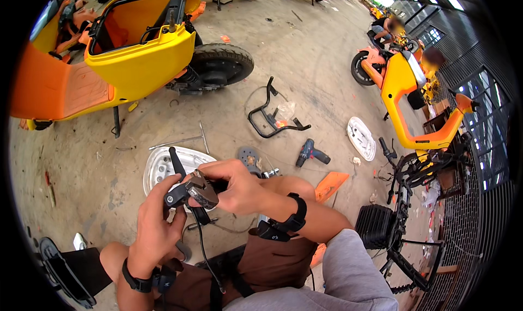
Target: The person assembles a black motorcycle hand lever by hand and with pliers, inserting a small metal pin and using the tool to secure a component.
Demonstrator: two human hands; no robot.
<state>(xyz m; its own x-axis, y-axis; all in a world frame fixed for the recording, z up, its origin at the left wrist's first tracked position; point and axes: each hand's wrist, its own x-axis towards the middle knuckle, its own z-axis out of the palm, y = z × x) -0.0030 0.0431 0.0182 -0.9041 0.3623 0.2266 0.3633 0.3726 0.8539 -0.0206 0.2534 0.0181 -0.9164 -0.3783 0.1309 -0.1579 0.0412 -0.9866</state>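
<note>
My left hand (155,218) is closed around a black brake lever (176,161), gripping it by its clamp end. The lever's blade points up and away, and a thin black cable (202,240) hangs from it toward my lap. My right hand (237,188) is closed on a worn metal hand tool (201,191) with thick jaws, which looks like pliers. Those jaws lie against the lever's clamp, just right of my left fingers. The tool's handle is mostly hidden in my right fist. Below both hands a white plastic shell (154,166) lies on the floor, partly covered.
A yellow and orange scooter (139,65) stands at the left. On the floor lie a black tubular frame (267,127), a cordless drill (311,153), a second white shell (361,139) and a T-shaped wrench (204,137). Stripped scooter parts (400,202) and another scooter (397,93) stand right; people crouch beyond.
</note>
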